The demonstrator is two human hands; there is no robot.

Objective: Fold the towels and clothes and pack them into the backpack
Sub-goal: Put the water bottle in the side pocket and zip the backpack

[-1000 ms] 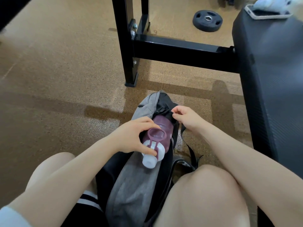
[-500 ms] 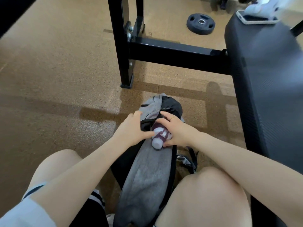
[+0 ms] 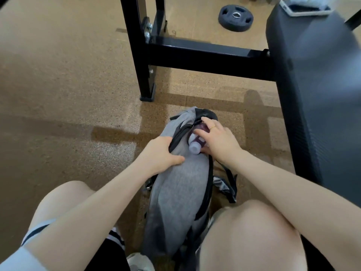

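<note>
A grey backpack (image 3: 179,188) with black trim stands on the floor between my knees. A purple water bottle (image 3: 196,142) with a white cap sticks out of its side pocket, cap toward me. My right hand (image 3: 218,141) lies over the bottle, fingers curled around it. My left hand (image 3: 159,153) grips the backpack's left edge beside the pocket, thumb across the grey fabric. A light towel (image 3: 306,0) lies at the far end of the bench. No other clothes show.
A black padded bench (image 3: 320,79) runs along the right, with a phone (image 3: 304,8) on its far end. Its black steel frame (image 3: 205,53) crosses ahead of the backpack. A weight plate (image 3: 235,17) lies on the cork-coloured floor beyond.
The bottle has gone deeper into the side pocket. My left hand left the bottle and took the backpack's edge. My right hand moved from the pocket rim onto the bottle.
</note>
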